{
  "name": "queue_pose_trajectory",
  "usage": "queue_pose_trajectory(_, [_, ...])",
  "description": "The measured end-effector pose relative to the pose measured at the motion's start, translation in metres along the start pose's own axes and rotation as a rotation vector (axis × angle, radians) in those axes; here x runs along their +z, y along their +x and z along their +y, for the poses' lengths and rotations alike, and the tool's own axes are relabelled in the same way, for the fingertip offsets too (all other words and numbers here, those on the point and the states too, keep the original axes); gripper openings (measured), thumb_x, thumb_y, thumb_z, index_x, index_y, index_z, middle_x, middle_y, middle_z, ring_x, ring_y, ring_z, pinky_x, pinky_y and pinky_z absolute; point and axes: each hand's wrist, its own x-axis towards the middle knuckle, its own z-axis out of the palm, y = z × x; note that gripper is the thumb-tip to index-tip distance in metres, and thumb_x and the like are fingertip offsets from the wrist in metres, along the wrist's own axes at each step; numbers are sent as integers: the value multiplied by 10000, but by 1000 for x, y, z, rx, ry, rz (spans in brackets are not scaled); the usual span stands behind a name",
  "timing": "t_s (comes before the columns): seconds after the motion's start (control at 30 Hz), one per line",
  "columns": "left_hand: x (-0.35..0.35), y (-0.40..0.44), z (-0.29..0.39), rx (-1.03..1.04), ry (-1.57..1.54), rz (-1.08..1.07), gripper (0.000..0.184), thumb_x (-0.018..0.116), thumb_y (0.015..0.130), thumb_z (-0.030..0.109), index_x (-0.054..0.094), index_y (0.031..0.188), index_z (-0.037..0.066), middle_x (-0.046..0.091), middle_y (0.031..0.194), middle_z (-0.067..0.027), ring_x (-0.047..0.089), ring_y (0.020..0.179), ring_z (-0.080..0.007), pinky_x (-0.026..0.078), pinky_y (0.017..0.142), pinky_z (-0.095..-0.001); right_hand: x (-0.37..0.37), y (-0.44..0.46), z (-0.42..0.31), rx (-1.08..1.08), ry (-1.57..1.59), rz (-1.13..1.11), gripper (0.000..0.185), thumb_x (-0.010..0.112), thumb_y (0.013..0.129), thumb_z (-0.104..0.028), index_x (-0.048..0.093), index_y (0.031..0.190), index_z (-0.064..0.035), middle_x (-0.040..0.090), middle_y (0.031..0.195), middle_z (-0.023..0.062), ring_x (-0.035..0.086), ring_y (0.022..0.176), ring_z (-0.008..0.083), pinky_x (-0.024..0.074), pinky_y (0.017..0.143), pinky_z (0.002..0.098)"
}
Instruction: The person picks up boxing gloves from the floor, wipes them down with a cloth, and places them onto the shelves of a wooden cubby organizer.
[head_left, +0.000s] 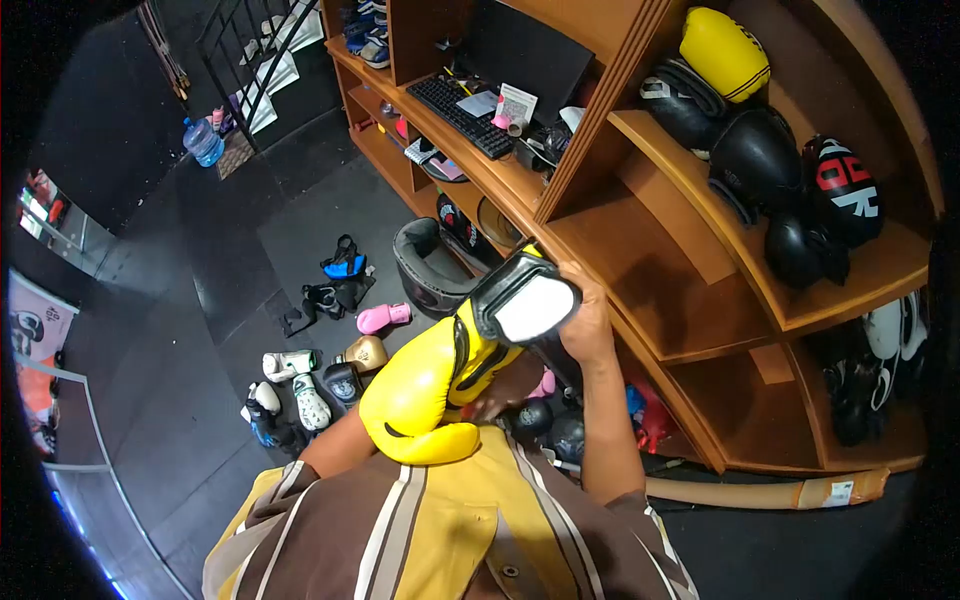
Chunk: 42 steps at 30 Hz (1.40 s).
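A yellow boxing glove (pixel 410 385) with a black and white cuff is held up in front of my chest, its padded end toward my left. My right hand (pixel 588 318) is closed around the cuff end. My left forearm passes behind the glove. A small part of my left hand (pixel 492 393) shows under it, shadowed and blurred; its fingers are mostly hidden, and I cannot tell whether it grips the glove.
Several gloves lie on the dark floor, among them a pink glove (pixel 383 318) and a white-green glove (pixel 311 402). A grey-black bin (pixel 430 265) stands by the wooden desk. Curved wooden shelves (pixel 700 340) at right hold boxing gloves. A cardboard tube (pixel 760 492) lies below.
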Motion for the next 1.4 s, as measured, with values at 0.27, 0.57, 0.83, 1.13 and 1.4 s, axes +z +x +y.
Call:
queue_pose_trajectory(0.27, [-35, 20, 71, 194, 556, 84, 596, 729, 841, 391, 517, 1269, 35, 616, 1134, -67, 599, 1039, -153, 487, 910, -297, -1, -4, -32, 208, -439, 100, 657, 831, 736, -378, 337, 521, -1, 323, 521, 98, 329, 504, 220, 284, 496, 394])
queue_pose_trajectory(0.57, [47, 25, 94, -55, 1796, 222, 706, 788, 747, 474, 588, 1207, -22, 645, 1117, -241, 630, 1054, -287, 493, 900, -383, 15, -10, -49, 206, -415, 3, 436, 806, 747, -314, 556, 597, 10, 473, 564, 124, 467, 537, 257, 365, 541, 395])
queue_pose_trajectory(0.83, [3, 34, 71, 196, 1509, 60, 400, 619, 943, 337, 660, 1054, -44, 686, 960, -221, 645, 882, -267, 489, 810, -367, -4, -39, -34, 171, -128, -73, 301, 807, 738, -110, 565, 617, 23, 396, 583, 45, 387, 570, 152, 306, 529, 320])
queue_pose_trajectory(1.13, [-10, 41, 65, -51, 1615, 146, 656, 467, 965, 559, 627, 1050, -71, 666, 1025, -236, 638, 958, -315, 477, 867, -390, 20, -61, -13, 273, -518, 72, 279, 738, 796, -180, 568, 654, -10, 567, 655, 111, 518, 630, 288, 396, 599, 400])
queue_pose_trajectory(1.4, [-9, 46, 61, -126, 1578, 253, 789, 391, 936, 672, 629, 1184, -39, 657, 1115, -247, 628, 1044, -351, 463, 927, -415, 31, -64, -12, 83, -600, -60, 159, 722, 788, -205, 646, 749, -70, 586, 811, 60, 529, 859, 279, 360, 756, 406])
